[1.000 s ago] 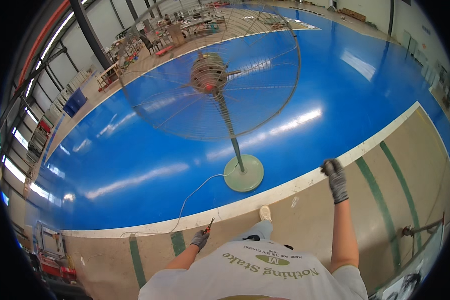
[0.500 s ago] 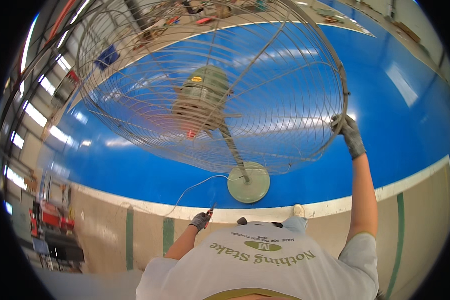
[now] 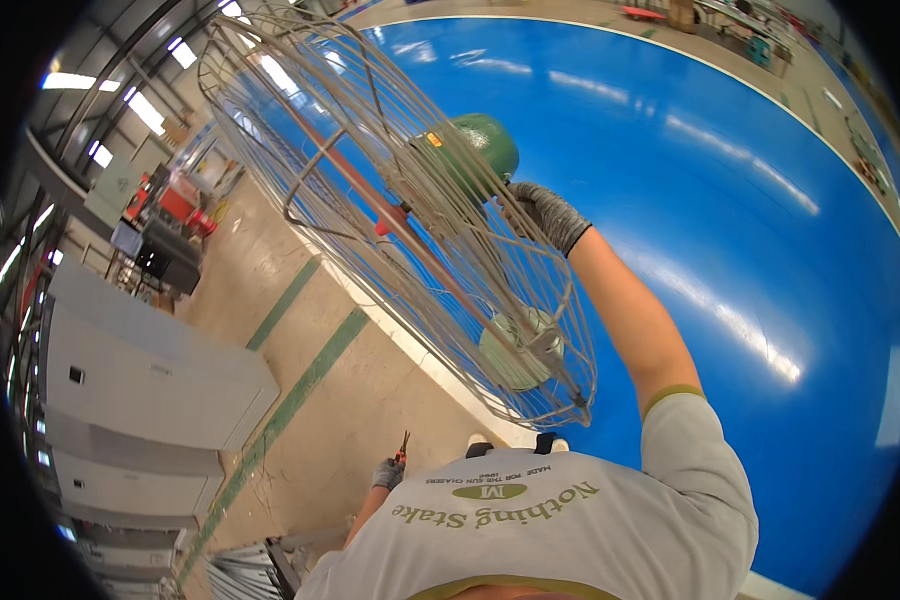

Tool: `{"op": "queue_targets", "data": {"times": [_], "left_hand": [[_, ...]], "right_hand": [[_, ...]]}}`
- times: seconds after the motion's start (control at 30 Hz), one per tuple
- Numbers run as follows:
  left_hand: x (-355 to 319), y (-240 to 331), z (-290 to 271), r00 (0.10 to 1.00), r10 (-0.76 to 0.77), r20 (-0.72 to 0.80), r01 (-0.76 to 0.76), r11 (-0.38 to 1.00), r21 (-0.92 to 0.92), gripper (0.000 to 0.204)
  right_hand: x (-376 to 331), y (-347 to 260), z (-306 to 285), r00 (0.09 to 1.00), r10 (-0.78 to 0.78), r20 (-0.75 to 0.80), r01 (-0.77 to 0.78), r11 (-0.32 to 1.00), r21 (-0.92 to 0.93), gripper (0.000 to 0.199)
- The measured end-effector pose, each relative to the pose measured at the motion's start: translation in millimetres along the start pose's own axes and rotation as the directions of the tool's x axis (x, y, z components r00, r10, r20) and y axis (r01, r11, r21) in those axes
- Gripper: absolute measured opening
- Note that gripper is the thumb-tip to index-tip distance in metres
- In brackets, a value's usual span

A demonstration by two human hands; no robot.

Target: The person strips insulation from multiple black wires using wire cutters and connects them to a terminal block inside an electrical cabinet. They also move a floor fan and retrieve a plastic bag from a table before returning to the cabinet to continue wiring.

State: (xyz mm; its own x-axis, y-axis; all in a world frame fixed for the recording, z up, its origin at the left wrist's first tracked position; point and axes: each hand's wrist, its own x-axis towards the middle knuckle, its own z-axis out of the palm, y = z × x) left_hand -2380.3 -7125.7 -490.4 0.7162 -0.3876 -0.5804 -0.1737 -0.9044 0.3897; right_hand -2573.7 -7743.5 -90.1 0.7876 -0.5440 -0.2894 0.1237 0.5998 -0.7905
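A large standing fan (image 3: 485, 150) with a green motor housing is before me, its wide wire cage (image 3: 560, 370) seen nearly edge-on. Inside the cage a reddish blade (image 3: 342, 172) shows, and the round pale green base (image 3: 510, 365) lies behind the wires. My right hand (image 3: 550, 215), in a grey glove, is closed on the fan just beside the motor; its fingertips are partly hidden. Low at my left side, my left hand (image 3: 387, 474), also gloved, grips red-handled pliers (image 3: 404, 446) with the jaws pointing up, apart from the fan.
Grey panelled cabinets (image 3: 150, 370) stand at the left, with red and black equipment (image 3: 175, 235) farther back. A white line (image 3: 420, 355) divides the blue floor (image 3: 690, 260) from the tan one. Metal strips (image 3: 240, 575) lie at the lower left.
My right hand has gone from the cage's outer rim to beside the motor. The cage now appears side-on, and my view has turned left. The pliers stay in my left hand.
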Motion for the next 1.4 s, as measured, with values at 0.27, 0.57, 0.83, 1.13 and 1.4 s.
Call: {"op": "queue_targets", "data": {"times": [0.27, 0.57, 0.83, 1.13, 1.4], "left_hand": [[-80, -45, 57, 0.989, -0.146, 0.015, 0.145, 0.989, 0.014, 0.039], [-93, -19, 34, 0.991, -0.130, 0.023, 0.130, 0.991, -0.016, 0.039], [-97, -5, 16, 0.991, -0.130, -0.004, 0.130, 0.991, -0.010, 0.040], [-100, 12, 23, 0.995, -0.102, -0.008, 0.102, 0.994, -0.032, 0.040], [-101, 24, 45, 0.995, -0.091, -0.052, 0.090, 0.996, -0.026, 0.040]], "right_hand": [[14, -1, -12, 0.995, 0.059, 0.086, -0.066, 0.994, 0.082, 0.026], [12, 7, -10, 0.995, -0.024, 0.098, 0.015, 0.995, 0.095, 0.027], [24, 19, -13, 0.995, -0.064, 0.078, 0.044, 0.971, 0.235, 0.026], [23, 35, -22, 0.926, -0.376, 0.023, 0.366, 0.883, -0.293, 0.027], [99, 148, -59, 0.750, -0.661, 0.030, 0.483, 0.516, -0.708, 0.047]]}}
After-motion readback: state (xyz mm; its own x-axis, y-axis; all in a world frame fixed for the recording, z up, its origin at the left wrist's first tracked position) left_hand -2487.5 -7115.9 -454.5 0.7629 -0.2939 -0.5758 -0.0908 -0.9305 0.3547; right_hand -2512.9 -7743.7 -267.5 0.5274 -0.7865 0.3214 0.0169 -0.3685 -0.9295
